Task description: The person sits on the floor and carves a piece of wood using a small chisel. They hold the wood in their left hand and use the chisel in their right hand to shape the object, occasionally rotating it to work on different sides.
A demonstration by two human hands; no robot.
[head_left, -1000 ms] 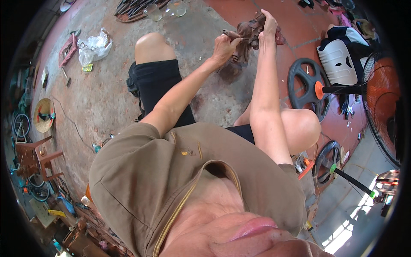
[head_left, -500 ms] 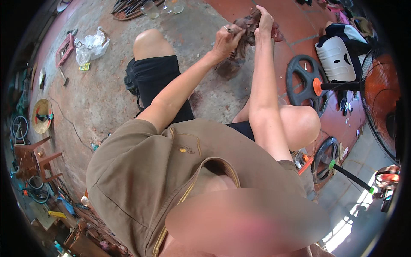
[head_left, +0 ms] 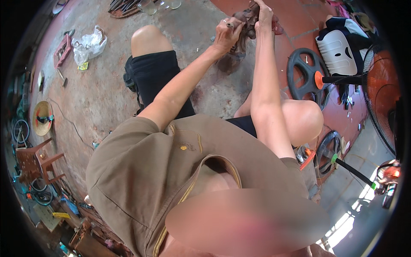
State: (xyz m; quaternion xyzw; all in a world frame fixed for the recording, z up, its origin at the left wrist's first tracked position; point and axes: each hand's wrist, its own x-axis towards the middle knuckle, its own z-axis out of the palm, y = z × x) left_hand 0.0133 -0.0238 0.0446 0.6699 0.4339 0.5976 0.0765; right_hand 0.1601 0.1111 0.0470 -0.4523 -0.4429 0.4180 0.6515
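A dark brown piece with a carved, uneven surface, which looks like a wood carving (head_left: 247, 31), stands on the floor beyond my knees. At its left side my left hand (head_left: 226, 36) is closed in a fist against it; whatever lies inside the fingers is hidden. A small ringed detail shows at the knuckles. My right hand (head_left: 264, 18) reaches up to the carving's top right, wrist bent, fingers curled leftward over it near the picture's upper edge. What those fingers grip is too small to make out. The carving's lower part (head_left: 229, 63) sits between my forearms.
A round tray of dark rods (head_left: 124, 6) and clear glasses (head_left: 147, 6) stand at the far left. Leftward lie a plastic bag (head_left: 90, 45), a hammer (head_left: 62, 78) and a straw hat (head_left: 42, 118). Right are a fan base (head_left: 306, 75), a white plastic seat (head_left: 337, 53) and a fan (head_left: 383, 98).
My right hand's fingers, stretched upward before, now bend leftward over the carving's top. Both hands and the carving sit slightly higher in the picture. My left hand stays closed against it.
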